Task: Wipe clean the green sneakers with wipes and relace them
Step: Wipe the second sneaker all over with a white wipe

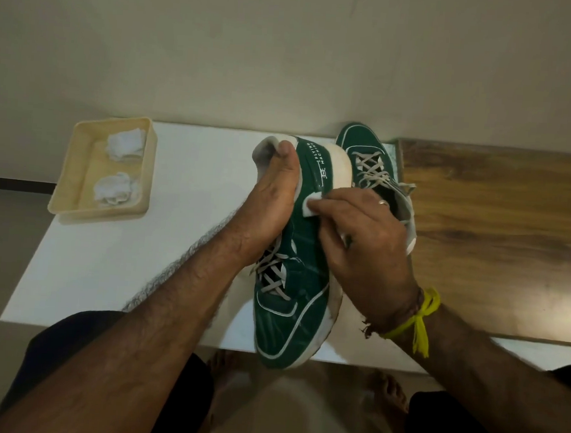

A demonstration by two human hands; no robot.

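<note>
A green sneaker (300, 295) with white sole and grey laces is tilted on its side over the white table (105, 264), toe toward me and past the near edge. My left hand (268, 198) grips its heel collar, thumb on the grey lining. My right hand (364, 235) pinches a white wipe (313, 207) against the sneaker's green side, near the heel. The second green sneaker (369, 154) lies laced behind my right hand, partly hidden by it.
A beige tray (80, 185) at the table's far left holds two crumpled white wipes (125, 144). A wooden surface (499, 238) adjoins the white table on the right. A pale wall stands behind. My bare feet (223, 367) show on the floor below.
</note>
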